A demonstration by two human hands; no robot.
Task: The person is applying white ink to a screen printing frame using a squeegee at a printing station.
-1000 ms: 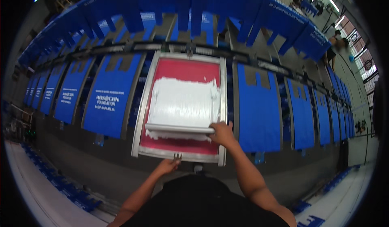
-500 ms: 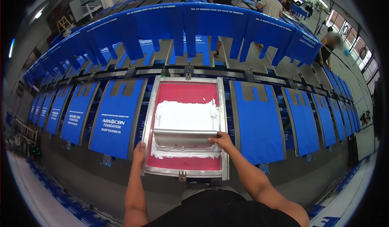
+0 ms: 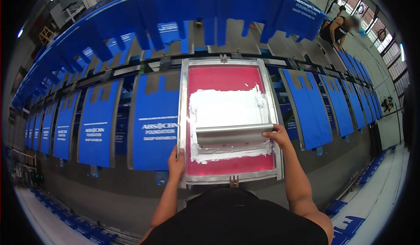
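A metal-framed printing screen (image 3: 184,105) with red mesh (image 3: 223,76) is in front of me over the row of boards. White ink (image 3: 227,107) covers the middle of the mesh, with ragged edges. My left hand (image 3: 176,165) grips the left side rail of the frame near its lower corner. A wide metal squeegee (image 3: 229,135) lies across the lower part of the ink. My right hand (image 3: 278,136) pinches its right end, fingers closed. Left of the frame lies a blue bag (image 3: 153,149) with white print, its right edge covered by the frame. What lies under the screen is hidden.
More printed bags (image 3: 94,151) lie on boards to the left; plain blue bags (image 3: 308,109) lie on the right. Blue bags (image 3: 175,4) hang in a row across the far side. Another person (image 3: 334,31) bends over the boards at the far right.
The screen, squeegee and both my hands have moved one board to the right. A printed bag now shows on the board where the screen was. My view has shifted right too.
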